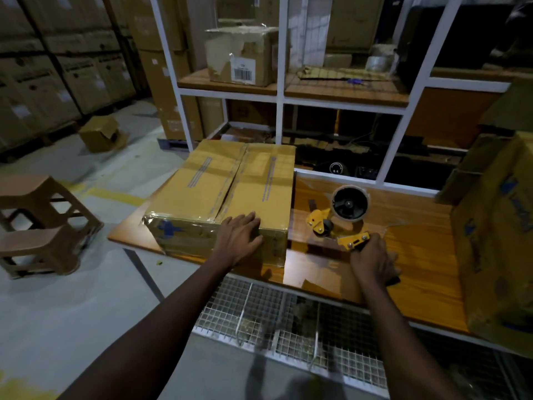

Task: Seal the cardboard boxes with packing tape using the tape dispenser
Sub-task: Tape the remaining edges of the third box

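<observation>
A closed cardboard box [202, 194] lies on the left end of the wooden table [418, 255], its two top flaps meeting along a centre seam. My left hand [239, 235] rests flat on the box's near right corner, fingers spread. A yellow tape dispenser [340, 217] with a roll of clear tape stands on the table right of the box. My right hand [372, 261] is closed around its black handle. A second cardboard box [496, 235] with blue markings stands at the table's right end.
A white shelf frame [279, 93] with several boxes stands behind the table. Two brown plastic stools [37, 223] are stacked on the floor at the left. A small open box [101, 134] lies on the floor farther back. A wire mesh rack [288, 321] runs below the table's near edge.
</observation>
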